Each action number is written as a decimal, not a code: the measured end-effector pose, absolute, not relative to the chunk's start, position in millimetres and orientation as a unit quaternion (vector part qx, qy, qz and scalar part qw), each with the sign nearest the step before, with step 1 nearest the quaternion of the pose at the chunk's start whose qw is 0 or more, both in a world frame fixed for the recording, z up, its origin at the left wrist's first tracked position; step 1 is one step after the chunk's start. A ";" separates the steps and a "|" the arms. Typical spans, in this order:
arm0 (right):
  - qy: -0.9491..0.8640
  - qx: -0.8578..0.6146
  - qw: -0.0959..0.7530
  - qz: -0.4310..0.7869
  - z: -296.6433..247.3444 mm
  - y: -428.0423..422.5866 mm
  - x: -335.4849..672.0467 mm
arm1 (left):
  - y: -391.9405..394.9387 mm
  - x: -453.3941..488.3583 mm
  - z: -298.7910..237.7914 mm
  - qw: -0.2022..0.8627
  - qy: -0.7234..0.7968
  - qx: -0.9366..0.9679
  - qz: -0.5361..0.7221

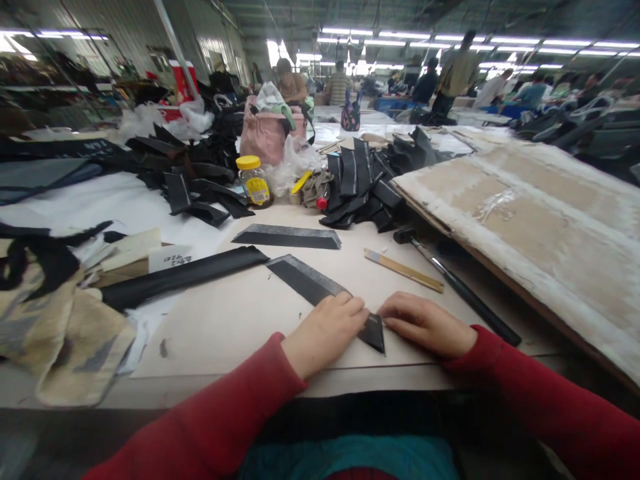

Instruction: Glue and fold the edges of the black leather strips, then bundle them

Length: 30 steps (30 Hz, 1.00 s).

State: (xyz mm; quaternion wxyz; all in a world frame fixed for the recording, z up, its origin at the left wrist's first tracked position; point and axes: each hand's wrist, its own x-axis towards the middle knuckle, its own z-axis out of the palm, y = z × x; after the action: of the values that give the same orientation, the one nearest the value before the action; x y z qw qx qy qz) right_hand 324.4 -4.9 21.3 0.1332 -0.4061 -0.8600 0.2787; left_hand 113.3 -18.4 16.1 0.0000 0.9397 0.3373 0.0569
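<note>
A black leather-like strip (305, 283) with a grey band along its far edge lies slantwise on the pale board in front of me. My left hand (330, 330) rests over its near half, fingers curled together and pressed on it. At the strip's near right end, the fingertips of my right hand (425, 323) are drawn together against its edge; the exact hold is partly hidden. Beyond lies a second black strip (287, 237), also grey-banded. A longer, smooth black piece (185, 275) stretches to the left.
Right of the strips lie a flat yellowish stick (404, 270) and a black-handled hammer (460, 287). A large worn board (530, 200) slopes along the right side. Farther back are a yellow-lidded jar (255, 181), piled black strips (357, 177) and a pink bag (273, 130). Cloth (75, 347) lies left.
</note>
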 end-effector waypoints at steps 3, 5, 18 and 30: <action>-0.875 -0.391 0.146 0.245 15.4 -7.2 324.7 | -21.2 115.4 14.1 -0.001 0.344 0.937 0.057; -0.890 -0.380 0.147 0.203 13.2 -8.8 324.9 | -22.9 116.4 14.0 0.002 0.346 0.936 0.060; -0.950 -0.311 -0.020 -0.021 21.1 -25.6 307.0 | -27.6 123.4 9.3 0.083 0.354 0.928 0.080; -0.902 -0.424 0.084 -0.019 26.7 35.3 352.5 | -35.5 125.5 8.0 0.114 0.379 0.910 0.123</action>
State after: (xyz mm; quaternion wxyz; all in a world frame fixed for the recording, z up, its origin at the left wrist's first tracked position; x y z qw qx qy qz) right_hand 352.5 35.3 26.7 0.0838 -0.4238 -0.9017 -0.0188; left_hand 125.5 -35.5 8.0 0.1142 0.9102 0.3787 0.1226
